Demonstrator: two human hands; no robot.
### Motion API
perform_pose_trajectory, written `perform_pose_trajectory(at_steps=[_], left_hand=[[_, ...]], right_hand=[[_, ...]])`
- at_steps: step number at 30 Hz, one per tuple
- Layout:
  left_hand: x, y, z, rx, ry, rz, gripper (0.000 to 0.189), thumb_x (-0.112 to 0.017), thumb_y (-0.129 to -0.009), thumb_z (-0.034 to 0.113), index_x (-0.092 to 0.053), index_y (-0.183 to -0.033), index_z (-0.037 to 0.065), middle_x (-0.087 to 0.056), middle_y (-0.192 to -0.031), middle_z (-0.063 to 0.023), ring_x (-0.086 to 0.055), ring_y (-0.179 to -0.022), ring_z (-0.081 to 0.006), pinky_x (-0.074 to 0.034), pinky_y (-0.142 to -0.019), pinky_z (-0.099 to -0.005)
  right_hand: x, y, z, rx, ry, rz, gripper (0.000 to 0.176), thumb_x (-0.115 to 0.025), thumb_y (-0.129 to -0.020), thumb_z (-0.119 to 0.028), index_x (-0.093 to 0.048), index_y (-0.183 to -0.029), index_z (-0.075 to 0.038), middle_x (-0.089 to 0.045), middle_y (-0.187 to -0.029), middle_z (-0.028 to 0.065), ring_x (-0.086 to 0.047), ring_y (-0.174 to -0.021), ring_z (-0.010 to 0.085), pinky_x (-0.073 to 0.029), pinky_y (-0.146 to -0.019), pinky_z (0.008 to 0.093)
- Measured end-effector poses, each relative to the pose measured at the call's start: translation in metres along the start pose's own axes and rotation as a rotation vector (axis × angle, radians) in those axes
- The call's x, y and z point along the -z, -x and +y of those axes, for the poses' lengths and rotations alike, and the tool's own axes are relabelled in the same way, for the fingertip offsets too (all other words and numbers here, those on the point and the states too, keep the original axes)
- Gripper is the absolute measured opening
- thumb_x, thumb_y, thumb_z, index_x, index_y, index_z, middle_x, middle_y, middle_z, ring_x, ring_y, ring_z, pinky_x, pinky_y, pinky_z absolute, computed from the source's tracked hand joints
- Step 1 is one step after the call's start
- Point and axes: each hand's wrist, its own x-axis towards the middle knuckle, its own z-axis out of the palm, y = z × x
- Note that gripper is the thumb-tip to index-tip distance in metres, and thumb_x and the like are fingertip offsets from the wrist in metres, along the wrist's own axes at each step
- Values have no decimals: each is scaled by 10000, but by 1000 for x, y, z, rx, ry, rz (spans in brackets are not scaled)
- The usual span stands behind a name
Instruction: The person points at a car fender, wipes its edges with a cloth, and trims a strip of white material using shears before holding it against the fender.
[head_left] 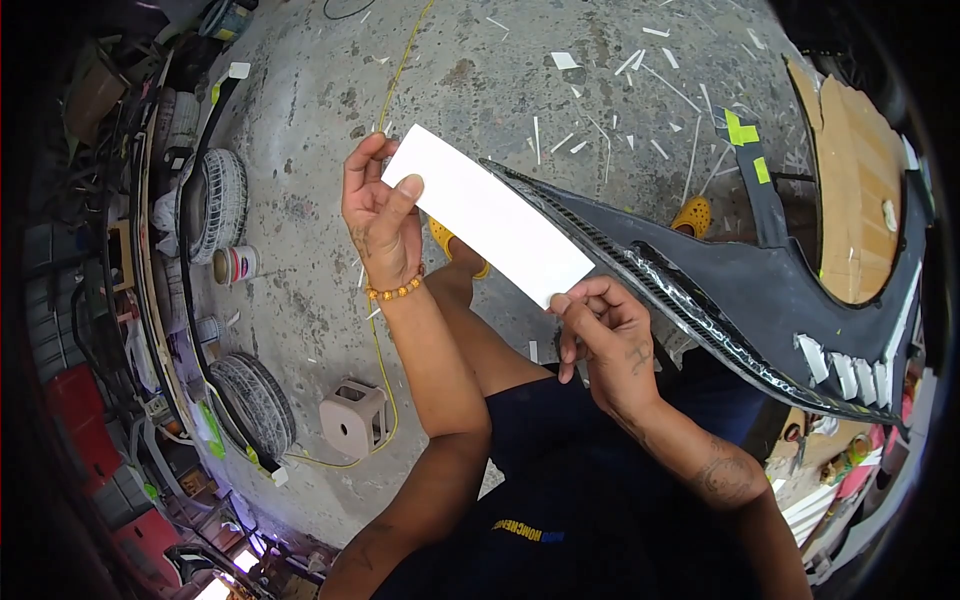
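Note:
A white rectangular strip [490, 215], like paper or thin sheet, is stretched between my two hands. My left hand [385, 210] grips its upper left end, thumb on the front face and fingers behind. At the lower right corner, my right hand [608, 335] pinches the strip between thumb and fingertips. Just beyond the strip lies a dark car body panel [690, 275] with a glossy carbon-weave edge. White strips [845, 370] are stuck near its vents, and yellow-green tape [740, 130] is on its upper arm.
White scraps [640, 70] litter the concrete floor [300, 90]. Tyres [220, 205], a paint can [236, 264] and a small stool [354, 420] stand at left. A yellow cord [385, 375] runs along the floor. Brown cardboard [855, 190] lies by the panel.

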Motion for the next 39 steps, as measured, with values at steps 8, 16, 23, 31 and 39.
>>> perform_pose_trajectory(at_steps=[8, 16, 23, 31, 39], left_hand=[[-1, 0, 0, 6, 13, -3, 622, -770, -791, 22, -492, -1347, 24, -565, -1221, -95, -585, -1114, -190, -480, -1002, -344], [0, 0, 0, 5, 18, -6, 623, -775, -790, 24, -493, -1345, 23, -567, -1225, -94, -587, -1113, -190, -482, -1000, -343], [-1, 1, 0, -1, 15, -5, 623, -778, -787, 26, -499, -1344, 17, -563, -1229, -100, -586, -1116, -196, -480, -1006, -346], [-3, 1, 0, 18, 44, -2, 654, -766, -799, 39, -462, -1377, 8, -587, -1208, -113, -610, -1095, -204, -499, -996, -355], [-5, 1, -2, 107, 182, -19, 670, -705, -828, 37, -398, -1423, 15, -631, -1171, -126, -652, -1044, -216, -550, -945, -372]], right_hand=[[0, 1, -1, -6, 17, 8, 150, -712, -901, -79, -621, -989, 3, -644, -799, 45, -579, -535, 74, -489, -393, 227], [-1, 1, -1, -3, 20, 12, 144, -711, -899, -75, -623, -982, 3, -634, -780, 43, -580, -530, 75, -486, -390, 227], [0, 1, -1, -6, 26, 8, 138, -707, -902, -78, -624, -976, 3, -630, -773, 42, -578, -523, 76, -484, -390, 226], [-1, 1, -1, -2, 24, 12, 137, -711, -903, -77, -622, -975, -1, -635, -776, 44, -577, -524, 77, -483, -390, 225], [-1, 1, 0, -12, 16, 7, 131, -708, -903, -70, -619, -967, 1, -632, -785, 48, -575, -525, 80, -477, -388, 228]])
